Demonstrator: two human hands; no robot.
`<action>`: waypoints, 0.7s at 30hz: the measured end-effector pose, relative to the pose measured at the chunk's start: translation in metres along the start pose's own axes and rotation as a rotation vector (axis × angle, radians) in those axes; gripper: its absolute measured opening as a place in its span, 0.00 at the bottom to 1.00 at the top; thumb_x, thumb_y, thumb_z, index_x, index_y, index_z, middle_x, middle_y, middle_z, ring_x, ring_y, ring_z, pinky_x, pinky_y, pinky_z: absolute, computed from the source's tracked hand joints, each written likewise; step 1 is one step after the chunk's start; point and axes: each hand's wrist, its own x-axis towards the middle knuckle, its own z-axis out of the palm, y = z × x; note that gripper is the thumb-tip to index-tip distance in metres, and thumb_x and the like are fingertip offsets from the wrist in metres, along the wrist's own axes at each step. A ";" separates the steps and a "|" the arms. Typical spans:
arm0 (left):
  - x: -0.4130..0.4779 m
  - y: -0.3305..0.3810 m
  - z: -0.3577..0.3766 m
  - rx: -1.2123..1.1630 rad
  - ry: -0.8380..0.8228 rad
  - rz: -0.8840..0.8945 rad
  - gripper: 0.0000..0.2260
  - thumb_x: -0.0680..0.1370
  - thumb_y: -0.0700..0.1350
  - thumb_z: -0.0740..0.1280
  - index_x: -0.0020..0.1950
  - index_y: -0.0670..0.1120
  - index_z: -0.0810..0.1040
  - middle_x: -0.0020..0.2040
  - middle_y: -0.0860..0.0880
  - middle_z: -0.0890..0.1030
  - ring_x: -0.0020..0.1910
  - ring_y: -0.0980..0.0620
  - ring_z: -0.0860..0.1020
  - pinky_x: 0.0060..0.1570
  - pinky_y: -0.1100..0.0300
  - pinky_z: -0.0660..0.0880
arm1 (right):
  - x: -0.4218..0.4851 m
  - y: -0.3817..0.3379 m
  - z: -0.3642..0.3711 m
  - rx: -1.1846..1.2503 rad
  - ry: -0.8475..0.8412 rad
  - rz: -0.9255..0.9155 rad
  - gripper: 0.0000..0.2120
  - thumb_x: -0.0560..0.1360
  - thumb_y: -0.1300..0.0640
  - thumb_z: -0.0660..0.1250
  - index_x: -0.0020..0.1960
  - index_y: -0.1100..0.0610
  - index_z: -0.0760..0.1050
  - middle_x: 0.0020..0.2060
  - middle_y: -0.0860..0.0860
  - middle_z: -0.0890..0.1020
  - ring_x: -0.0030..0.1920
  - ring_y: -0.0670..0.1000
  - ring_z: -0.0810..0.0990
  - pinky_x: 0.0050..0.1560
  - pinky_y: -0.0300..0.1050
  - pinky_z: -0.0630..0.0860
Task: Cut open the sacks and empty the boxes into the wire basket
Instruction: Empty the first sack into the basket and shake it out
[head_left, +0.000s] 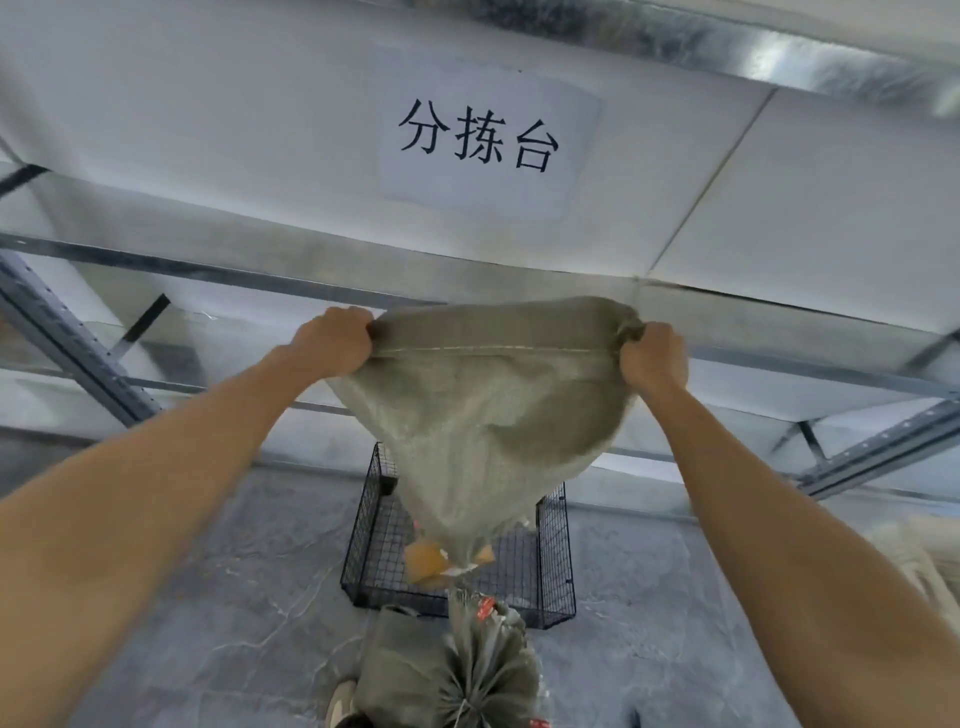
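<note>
Head: sign (488, 137) "分拣台" (above sack (483, 415))

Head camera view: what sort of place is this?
Probably a warehouse parcel-sorting station: the wall sign reads "sorting table" in Chinese, steel racking lines the wall, and a woven sack is tipped over a wire basket.

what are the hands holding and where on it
The left hand and right hand each grip a stitched-end corner of the upturned sack.
</note>
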 end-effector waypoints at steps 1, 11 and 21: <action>0.001 -0.001 0.004 0.055 -0.108 0.020 0.13 0.78 0.35 0.53 0.56 0.40 0.75 0.51 0.41 0.78 0.45 0.44 0.74 0.46 0.52 0.71 | -0.001 0.009 0.001 -0.040 -0.069 0.040 0.11 0.76 0.67 0.56 0.53 0.64 0.75 0.42 0.57 0.76 0.47 0.58 0.78 0.42 0.47 0.70; 0.034 0.025 -0.027 -0.186 -0.300 0.099 0.27 0.71 0.57 0.71 0.62 0.49 0.62 0.53 0.46 0.71 0.49 0.46 0.73 0.44 0.55 0.70 | 0.016 0.017 -0.013 0.160 0.043 -0.121 0.18 0.73 0.74 0.52 0.60 0.62 0.66 0.47 0.57 0.73 0.44 0.55 0.72 0.42 0.48 0.68; 0.034 0.007 -0.037 -0.042 -0.169 0.214 0.10 0.79 0.41 0.63 0.51 0.36 0.80 0.44 0.41 0.79 0.45 0.43 0.74 0.44 0.60 0.65 | 0.019 0.048 -0.011 -0.231 0.054 -0.543 0.15 0.76 0.69 0.57 0.58 0.58 0.76 0.56 0.58 0.75 0.40 0.65 0.79 0.41 0.55 0.78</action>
